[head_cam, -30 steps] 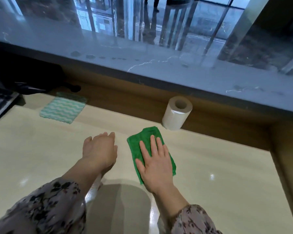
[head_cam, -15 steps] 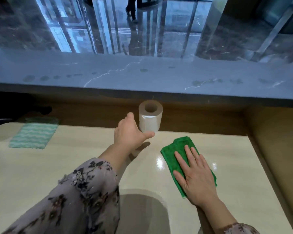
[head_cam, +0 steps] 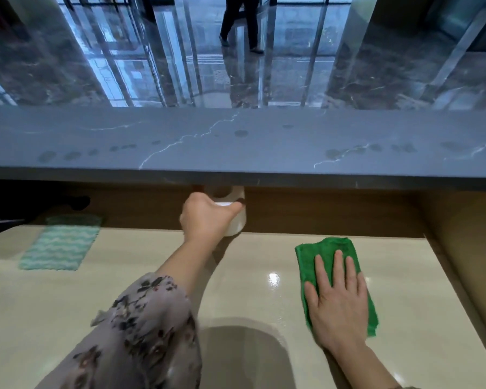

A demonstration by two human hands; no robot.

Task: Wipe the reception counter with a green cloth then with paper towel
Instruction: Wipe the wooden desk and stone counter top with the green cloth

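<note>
Now left hand [head_cam: 205,217] around paper towel roll [head_cam: 238,224].

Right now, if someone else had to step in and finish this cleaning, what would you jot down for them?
Left hand grips the paper towel roll, upright by the back wall under the grey ledge.
Right hand presses flat on the green cloth on the beige desk.
Done: unclear how much is wiped; the ledge shows smudges.
Left: finish with the cloth, then wipe with paper towel.
</note>
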